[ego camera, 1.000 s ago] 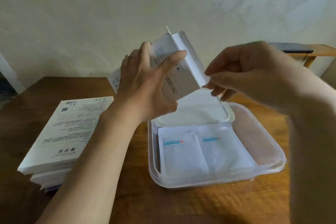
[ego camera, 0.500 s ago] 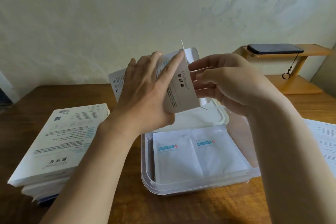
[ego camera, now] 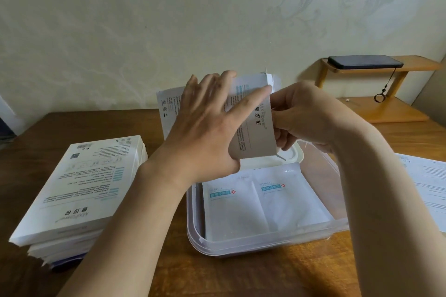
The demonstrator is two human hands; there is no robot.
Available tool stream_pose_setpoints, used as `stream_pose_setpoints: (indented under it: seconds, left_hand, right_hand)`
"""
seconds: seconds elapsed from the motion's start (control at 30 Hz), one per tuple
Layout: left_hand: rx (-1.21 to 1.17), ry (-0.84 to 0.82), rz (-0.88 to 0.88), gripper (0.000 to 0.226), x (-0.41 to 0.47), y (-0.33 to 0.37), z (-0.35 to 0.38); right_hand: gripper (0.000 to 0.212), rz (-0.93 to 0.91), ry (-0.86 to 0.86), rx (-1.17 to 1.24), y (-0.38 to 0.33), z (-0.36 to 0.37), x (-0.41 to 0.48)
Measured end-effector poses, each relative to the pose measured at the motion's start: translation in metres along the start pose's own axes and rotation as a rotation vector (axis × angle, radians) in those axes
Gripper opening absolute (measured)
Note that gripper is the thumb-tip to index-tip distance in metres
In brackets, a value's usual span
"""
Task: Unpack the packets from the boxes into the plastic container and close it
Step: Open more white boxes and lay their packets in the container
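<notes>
one box (ego camera: 255, 128) above container (ego camera: 193, 236) | left hand (ego camera: 207, 132) clasps its face | right hand (ego camera: 309, 116) curled on end

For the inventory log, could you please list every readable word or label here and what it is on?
"MxFlower": held box, sideways.
"MxFlower": top box of the stack, upside down.
Teal labels on the packets, all fine print, paper sheet: too blurred to read.
</notes>
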State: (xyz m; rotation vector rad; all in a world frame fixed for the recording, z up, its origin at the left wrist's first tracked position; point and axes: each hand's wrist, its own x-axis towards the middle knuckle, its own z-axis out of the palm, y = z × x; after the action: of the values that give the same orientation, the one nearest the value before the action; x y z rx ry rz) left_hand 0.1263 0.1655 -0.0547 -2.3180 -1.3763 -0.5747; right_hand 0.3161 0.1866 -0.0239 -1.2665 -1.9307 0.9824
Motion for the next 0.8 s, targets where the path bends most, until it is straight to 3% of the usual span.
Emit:
stream_pose_setpoints:
  seconds: [0.13, 0.27, 0.4, 0.53, 0.63, 0.73, 0.8]
  left_hand:
    - [0.0, 0.01, 0.005, 0.103, -0.001, 0.0, 0.0]
    - [-0.023, 0.03, -0.023, 0.101, 0.0, -0.001, -0.003]
    - [-0.035, 0.037, -0.088, 0.103, -0.002, -0.008, -0.004]
    - [-0.027, 0.023, -0.129, 0.102, -0.004, -0.014, -0.003]
    - [-0.017, 0.005, -0.128, 0.103, -0.003, -0.015, -0.001]
    - [-0.021, -0.01, -0.144, 0.103, -0.004, -0.017, -0.001]
    - [-0.031, -0.015, -0.17, 0.102, -0.005, -0.019, -0.002]
  right_hand:
    - [0.045, -0.065, 0.098, 0.036, 0.002, 0.001, 0.004]
    - [0.017, -0.121, 0.21, 0.11, 0.004, 0.001, 0.009]
    - [0.032, -0.106, 0.348, 0.312, 0.008, -0.003, 0.014]
    - [0.013, -0.106, 0.294, 0.613, 0.003, -0.011, 0.011]
    - [0.008, -0.143, 0.32, 0.654, 0.0, -0.012, 0.008]
    - [0.038, -0.257, 0.313, 0.663, 0.0, -0.014, 0.004]
    - [0.038, -0.317, 0.316, 0.664, 0.0, -0.017, 0.002]
